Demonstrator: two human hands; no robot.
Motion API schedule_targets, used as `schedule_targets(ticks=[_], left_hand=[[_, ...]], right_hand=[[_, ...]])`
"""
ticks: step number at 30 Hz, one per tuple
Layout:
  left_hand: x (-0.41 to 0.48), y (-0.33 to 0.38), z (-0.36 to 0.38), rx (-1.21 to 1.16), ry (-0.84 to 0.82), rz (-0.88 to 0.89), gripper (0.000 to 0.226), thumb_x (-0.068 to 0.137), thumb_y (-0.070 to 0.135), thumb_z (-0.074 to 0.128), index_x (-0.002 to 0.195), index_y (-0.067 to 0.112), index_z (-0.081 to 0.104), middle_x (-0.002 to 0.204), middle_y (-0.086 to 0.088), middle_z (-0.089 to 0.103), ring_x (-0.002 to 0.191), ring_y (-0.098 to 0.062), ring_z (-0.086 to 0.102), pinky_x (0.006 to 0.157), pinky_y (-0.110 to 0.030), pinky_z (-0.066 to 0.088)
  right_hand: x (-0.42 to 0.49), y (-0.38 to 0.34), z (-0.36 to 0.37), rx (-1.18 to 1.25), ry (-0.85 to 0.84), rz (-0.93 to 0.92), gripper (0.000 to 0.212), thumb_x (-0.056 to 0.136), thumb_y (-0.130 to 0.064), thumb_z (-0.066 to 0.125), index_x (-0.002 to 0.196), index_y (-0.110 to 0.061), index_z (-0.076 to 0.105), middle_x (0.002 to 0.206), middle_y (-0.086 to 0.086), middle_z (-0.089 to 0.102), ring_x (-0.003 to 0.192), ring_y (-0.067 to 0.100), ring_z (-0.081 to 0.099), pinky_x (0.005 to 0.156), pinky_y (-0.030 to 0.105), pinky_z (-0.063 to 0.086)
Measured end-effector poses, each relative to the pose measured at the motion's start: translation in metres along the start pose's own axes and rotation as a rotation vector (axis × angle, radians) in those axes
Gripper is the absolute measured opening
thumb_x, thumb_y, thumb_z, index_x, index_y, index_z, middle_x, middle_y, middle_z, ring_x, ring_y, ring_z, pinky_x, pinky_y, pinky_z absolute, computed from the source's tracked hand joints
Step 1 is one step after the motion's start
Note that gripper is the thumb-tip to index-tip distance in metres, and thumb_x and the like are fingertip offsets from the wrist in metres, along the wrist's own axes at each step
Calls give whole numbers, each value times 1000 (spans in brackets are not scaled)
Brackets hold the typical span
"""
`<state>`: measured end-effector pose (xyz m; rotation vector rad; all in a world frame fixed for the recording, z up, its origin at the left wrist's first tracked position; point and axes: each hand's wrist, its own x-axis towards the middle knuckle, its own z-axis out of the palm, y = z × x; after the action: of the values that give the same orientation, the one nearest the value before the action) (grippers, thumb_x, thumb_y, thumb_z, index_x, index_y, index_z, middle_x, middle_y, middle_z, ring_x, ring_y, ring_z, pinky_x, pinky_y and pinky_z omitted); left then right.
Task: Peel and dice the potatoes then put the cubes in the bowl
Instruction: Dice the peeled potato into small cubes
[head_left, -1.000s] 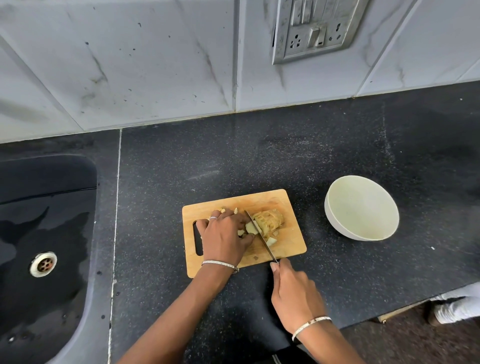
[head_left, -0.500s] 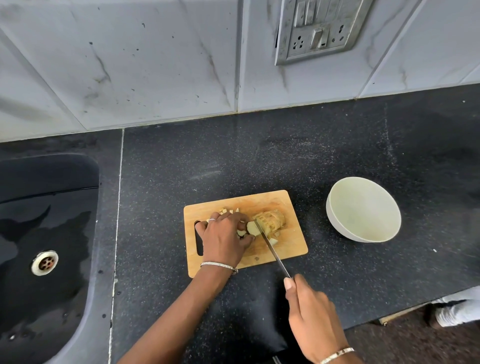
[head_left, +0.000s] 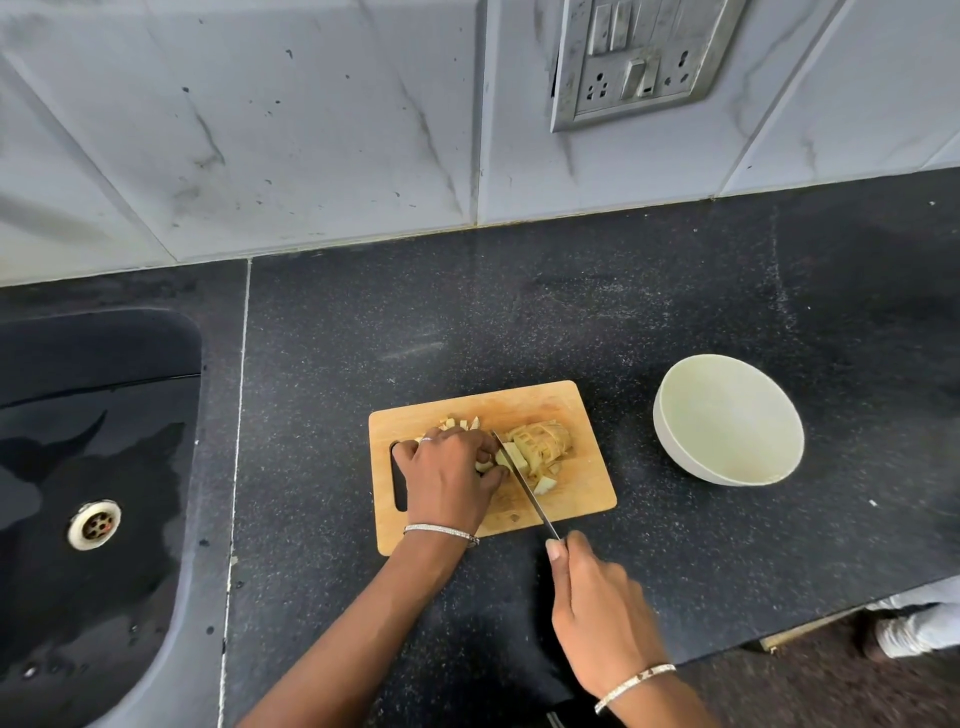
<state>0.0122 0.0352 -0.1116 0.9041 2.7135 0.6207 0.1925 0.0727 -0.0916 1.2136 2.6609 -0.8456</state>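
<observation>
A wooden cutting board (head_left: 576, 499) lies on the black counter. On it sits a peeled potato (head_left: 540, 444), scored and partly cut, with loose cubes (head_left: 460, 422) beside it. My left hand (head_left: 449, 475) rests on the board and holds the potato pieces with curled fingers. My right hand (head_left: 597, 603) grips the handle of a knife (head_left: 524, 483), forefinger along its spine, and the blade lies across the potato's left end. A pale empty bowl (head_left: 727, 421) stands to the right of the board.
A black sink (head_left: 93, 467) with a round drain (head_left: 94, 525) is set into the counter at the left. A tiled wall with a switch-and-socket plate (head_left: 644, 57) rises behind. The counter's front edge runs at lower right, with a foot (head_left: 914, 631) on the floor below.
My right hand has moved forward again after drawing back toward me, and the blade's tip has gone back over the potato. My left hand has stayed on the pieces.
</observation>
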Motion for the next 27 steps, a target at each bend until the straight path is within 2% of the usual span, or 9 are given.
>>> schedule_targets(ticks=[5,11,14,17,19,21,24,27], left_hand=[[1,0,-1,-15,-11,-16,22,77,45,74,96,35,70,90,15,68,97,-12,56,90,-39,28],[0,0,-2,-30,-8,-29,23,77,43,75,98,34,70,90,15,68,97,-11,57,88,-38,26],[0,2,-3,-49,-11,-25,22,78,42,74,98,34,70,89,15,68,96,-11,57,88,-37,26],[1,2,-4,-60,-23,-27,21,78,41,74,97,34,69,88,14,67,96,-12,56,88,-37,26],[2,2,-3,-63,-29,-33,21,77,40,74,97,33,69,88,14,67,96,-13,56,88,-37,27],[3,2,-4,-63,-33,-32,21,77,38,73,97,33,69,88,14,67,97,-12,57,89,-37,28],[4,3,-4,-60,-42,-22,23,77,37,72,99,32,68,90,15,66,98,-11,57,88,-36,29],[3,4,-5,-21,-39,-4,28,74,41,71,101,34,67,94,15,64,99,-12,55,86,-37,29]], right_hand=[[6,-6,5,-96,-6,25,29,104,-44,18,100,-25,40,87,1,67,86,29,68,59,35,37],[13,-9,10,-171,-24,42,34,104,-44,19,108,-21,43,95,5,69,93,33,67,61,37,39],[16,-6,7,-79,-55,42,31,104,-43,22,101,-22,45,91,4,67,91,33,66,62,38,38],[8,-1,1,1,-77,39,32,104,-45,22,90,-25,43,76,-4,58,79,27,63,61,36,39],[-5,5,-4,-12,-70,39,32,104,-46,19,90,-27,41,71,-5,54,68,22,57,56,32,37],[-17,9,-12,-35,-49,41,32,103,-47,16,94,-28,40,70,-6,54,67,17,56,52,28,35],[-23,8,-24,-70,-5,58,33,103,-48,13,105,-29,40,73,-7,54,77,18,62,60,31,39],[-17,3,-25,-69,11,54,31,101,-49,12,99,-30,36,68,-8,50,70,20,59,59,33,39]])
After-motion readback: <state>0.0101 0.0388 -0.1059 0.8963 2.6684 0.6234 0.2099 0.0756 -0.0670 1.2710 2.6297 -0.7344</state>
